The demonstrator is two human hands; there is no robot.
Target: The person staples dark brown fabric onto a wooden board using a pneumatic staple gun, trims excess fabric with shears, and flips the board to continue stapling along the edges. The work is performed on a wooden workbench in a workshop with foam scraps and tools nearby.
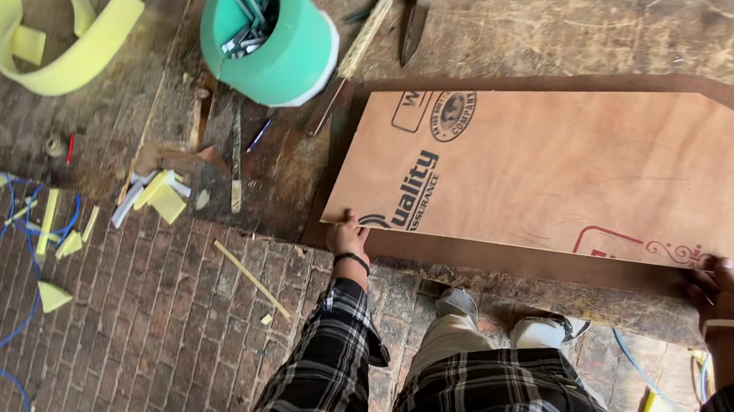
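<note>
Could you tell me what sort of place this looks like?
Probably a carpentry or upholstery workshop: a plywood panel lies on a scarred wooden workbench, shears lie beside a green tub of metal bits, and yellow foam strips lie nearby.

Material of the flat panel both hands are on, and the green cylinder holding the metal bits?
Panel: looks like thin plywood, raw matte face, faint grain and printed stamps. Left hand and right hand grip its near edge. Green cylinder: probably foam, soft matte wall, white base edge.
</note>
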